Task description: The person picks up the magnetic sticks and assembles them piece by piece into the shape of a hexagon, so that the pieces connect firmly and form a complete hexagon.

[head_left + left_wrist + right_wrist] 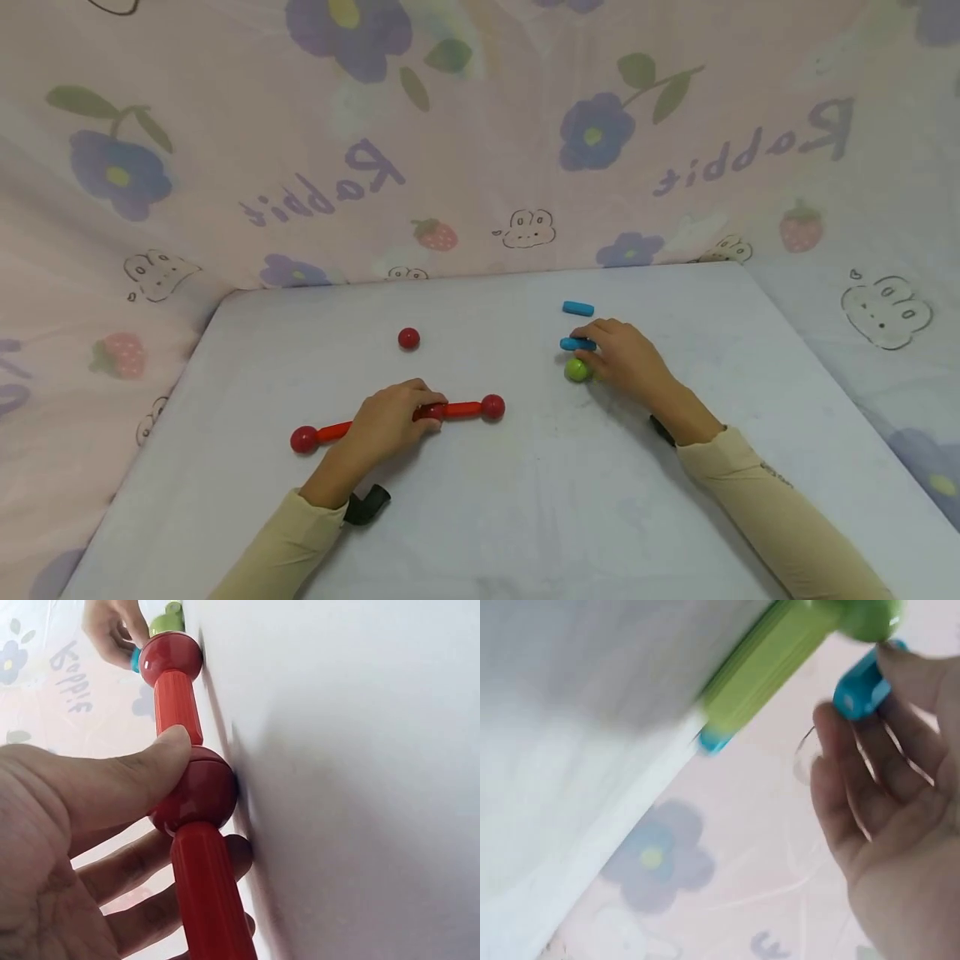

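Observation:
My left hand (390,421) holds the middle red ball (196,793) of a straight chain of red balls and red sticks lying on the table. In the left wrist view the thumb rests on that ball, with a red stick (210,892) joined on the near side and another red stick (177,705) beyond. End balls (303,439) are at both ends of the chain. My right hand (628,358) pinches a short blue stick (862,684) between thumb and fingers. Close by is a green ball (577,370); its green stick (769,671) is mostly hidden by the hand in the head view.
A second blue stick (578,308) lies farther back, beyond the right hand. One loose red ball (408,338) sits behind the chain. The white table (525,517) meets a patterned cloth (480,150) at its back and sides.

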Tool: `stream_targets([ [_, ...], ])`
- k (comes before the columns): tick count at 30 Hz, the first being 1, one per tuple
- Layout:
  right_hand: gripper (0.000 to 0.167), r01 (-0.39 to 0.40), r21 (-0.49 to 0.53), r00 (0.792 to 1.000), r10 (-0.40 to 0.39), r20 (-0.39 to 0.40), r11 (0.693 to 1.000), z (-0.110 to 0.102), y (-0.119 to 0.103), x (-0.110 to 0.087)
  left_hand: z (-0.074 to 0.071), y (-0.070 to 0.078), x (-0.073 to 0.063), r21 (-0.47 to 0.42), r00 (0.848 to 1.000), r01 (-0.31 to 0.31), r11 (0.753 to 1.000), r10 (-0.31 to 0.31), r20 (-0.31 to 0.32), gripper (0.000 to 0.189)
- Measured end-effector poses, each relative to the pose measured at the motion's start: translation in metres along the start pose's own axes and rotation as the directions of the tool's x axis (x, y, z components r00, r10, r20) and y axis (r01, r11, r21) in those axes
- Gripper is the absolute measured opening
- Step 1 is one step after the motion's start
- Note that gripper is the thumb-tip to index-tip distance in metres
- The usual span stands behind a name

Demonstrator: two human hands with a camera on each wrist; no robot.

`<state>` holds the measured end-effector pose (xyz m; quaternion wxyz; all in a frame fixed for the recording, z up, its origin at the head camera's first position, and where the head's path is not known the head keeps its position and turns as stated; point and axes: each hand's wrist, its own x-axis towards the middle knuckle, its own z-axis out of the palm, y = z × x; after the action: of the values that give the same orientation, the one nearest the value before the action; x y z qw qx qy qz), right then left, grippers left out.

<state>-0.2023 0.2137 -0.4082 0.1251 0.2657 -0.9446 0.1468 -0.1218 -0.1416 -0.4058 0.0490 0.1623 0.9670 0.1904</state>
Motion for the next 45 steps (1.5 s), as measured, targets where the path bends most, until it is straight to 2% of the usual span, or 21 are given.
stream_targets([
  [7,0.03,0.139,-0.032,0.984,-0.141,-0.105,0.99,0.003,-0.03,-0.011,-0.003,-0.002,0.001,-0.003,1.0,0.016,1.0,-0.016,0.02,0.032],
  [12,0.03,0.27,-0.037,0.959,-0.272,-0.082,0.962,0.01,-0.042,-0.016,-0.002,-0.002,0.003,-0.001,1.0,0.012,1.0,-0.012,0.024,0.032],
  [14,0.031,0.296,-0.062,0.951,-0.3,-0.073,0.953,0.012,-0.045,-0.017,-0.002,-0.001,0.003,-0.003,1.0,0.01,1.0,-0.01,0.024,0.033],
  [19,0.031,0.265,-0.113,0.952,-0.278,-0.126,0.958,0.008,-0.045,-0.016,-0.003,0.0,0.004,-0.005,1.0,0.001,1.0,-0.001,0.019,0.032],
  [24,0.029,0.254,-0.068,0.955,-0.261,-0.144,0.965,0.006,-0.045,-0.015,-0.002,-0.001,0.004,-0.001,1.0,0.004,1.0,-0.004,0.022,0.032],
  [34,0.032,0.31,0.045,0.95,-0.308,-0.056,0.95,0.008,-0.068,-0.022,-0.001,-0.001,0.002,-0.022,1.0,-0.002,1.0,0.002,0.024,0.032],
  [41,0.029,0.312,0.02,0.949,-0.312,0.038,0.95,0.014,-0.078,-0.022,0.0,0.0,0.002,-0.054,1.0,-0.026,0.998,0.027,0.012,0.031],
  [45,0.027,0.295,0.007,0.953,-0.294,0.065,0.956,0.018,-0.08,-0.024,0.002,0.002,0.002,-0.061,0.999,-0.041,0.997,0.043,0.023,0.032],
])
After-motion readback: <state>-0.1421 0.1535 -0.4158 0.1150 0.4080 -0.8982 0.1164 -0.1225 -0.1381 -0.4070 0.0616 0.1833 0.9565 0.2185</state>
